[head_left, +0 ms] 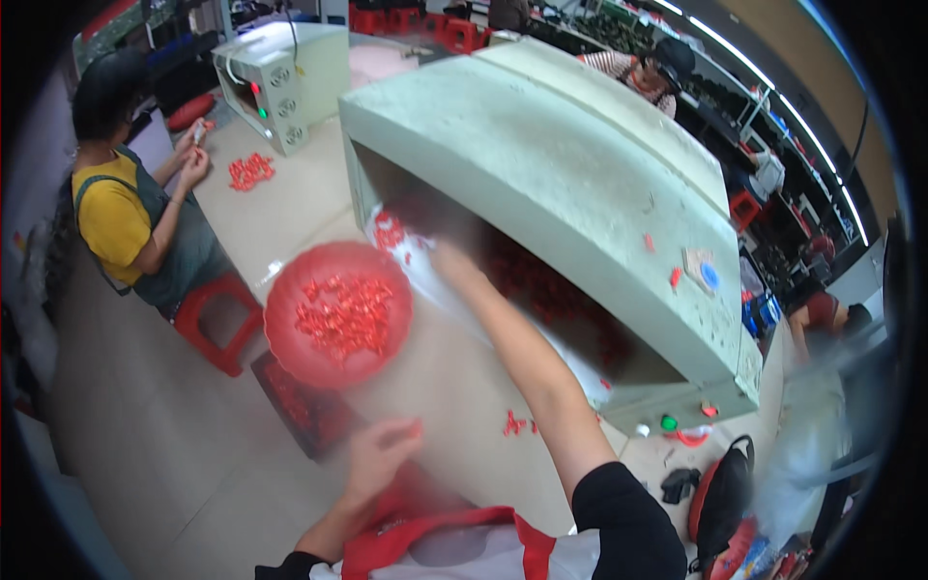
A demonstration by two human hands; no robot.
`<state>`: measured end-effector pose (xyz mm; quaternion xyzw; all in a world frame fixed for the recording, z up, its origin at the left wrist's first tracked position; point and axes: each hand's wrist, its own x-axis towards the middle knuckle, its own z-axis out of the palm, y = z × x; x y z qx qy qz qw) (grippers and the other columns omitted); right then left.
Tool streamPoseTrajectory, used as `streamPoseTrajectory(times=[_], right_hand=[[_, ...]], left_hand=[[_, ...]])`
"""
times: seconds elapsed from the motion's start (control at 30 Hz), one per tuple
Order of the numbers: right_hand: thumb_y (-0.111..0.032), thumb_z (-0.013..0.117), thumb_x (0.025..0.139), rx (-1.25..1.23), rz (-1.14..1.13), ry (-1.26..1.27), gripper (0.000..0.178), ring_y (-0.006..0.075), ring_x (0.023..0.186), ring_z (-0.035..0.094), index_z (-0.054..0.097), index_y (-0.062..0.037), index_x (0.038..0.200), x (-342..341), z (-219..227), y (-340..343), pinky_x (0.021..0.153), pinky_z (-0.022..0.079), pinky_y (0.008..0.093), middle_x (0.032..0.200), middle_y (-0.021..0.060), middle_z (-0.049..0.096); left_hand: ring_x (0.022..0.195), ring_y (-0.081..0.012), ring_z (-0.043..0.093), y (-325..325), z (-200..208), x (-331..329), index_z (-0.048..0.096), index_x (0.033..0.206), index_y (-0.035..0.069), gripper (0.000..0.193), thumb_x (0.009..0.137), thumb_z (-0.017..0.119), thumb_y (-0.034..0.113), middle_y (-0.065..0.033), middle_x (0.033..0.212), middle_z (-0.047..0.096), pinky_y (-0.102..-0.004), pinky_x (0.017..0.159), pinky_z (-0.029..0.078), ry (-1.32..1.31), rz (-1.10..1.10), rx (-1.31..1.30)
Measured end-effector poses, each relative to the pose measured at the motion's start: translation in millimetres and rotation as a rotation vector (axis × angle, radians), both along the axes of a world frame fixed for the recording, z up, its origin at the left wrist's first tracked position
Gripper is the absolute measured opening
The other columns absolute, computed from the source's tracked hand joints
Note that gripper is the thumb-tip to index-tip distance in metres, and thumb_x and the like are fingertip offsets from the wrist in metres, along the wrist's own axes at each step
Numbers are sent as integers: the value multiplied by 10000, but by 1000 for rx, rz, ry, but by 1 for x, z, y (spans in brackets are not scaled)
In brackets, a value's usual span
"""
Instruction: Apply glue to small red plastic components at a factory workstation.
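Holding sm. red pcs (pixel 350 314): lg. red bowl (pixel 286 280) & dk. tray (pixel 311 447).

The machine (pixel 541 159) stands on the table (pixel 449 387), right of the bowl (pixel 324 261). Pieces (pixel 348 324) lie in the bowl; a tray (pixel 286 414) sits just before it. Behind the bowl, a pile (pixel 251 172) lies before a box (pixel 304 72). Left of the table, a co-worker (pixel 116 217) sits on a stool (pixel 237 353).
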<state>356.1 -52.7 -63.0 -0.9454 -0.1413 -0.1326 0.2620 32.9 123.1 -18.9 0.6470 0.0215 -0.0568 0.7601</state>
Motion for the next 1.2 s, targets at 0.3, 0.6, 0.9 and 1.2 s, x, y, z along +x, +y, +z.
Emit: streamPoseTrajectory(times=[0.3,0.6,0.9,1.2], right_hand=[[-135,608,751,92,-98,-9,290,322,769,612,604,-49,1028,-106,64,2,693,482,422,864,178,632],[-40,587,799,1044,-109,697,117,69,633,541,644,19,882,-335,134,-59,529,437,203,793,39,623],[66,597,736,898,-137,283,106,105,694,567,638,22,824,-417,138,-93,622,431,220,802,59,634],[36,624,729,748,-178,98,98,140,682,594,632,-5,817,-437,144,-104,612,449,241,780,67,629]], left_hand=[[684,-110,583,6,14,18,602,982,-53,288,704,633,-116,-78,818,620,-221,602,482,-11,46,-46],[797,-108,564,-44,45,3,591,1015,-56,312,712,636,-113,-70,904,577,-221,677,490,-89,-186,-125],[820,-131,579,-103,64,-29,587,1026,-56,319,716,645,-109,-94,944,530,-218,692,528,-288,-405,-7],[793,-156,607,-123,74,-45,610,1008,-27,339,683,687,-80,-106,911,545,-235,644,541,-620,-370,288]])
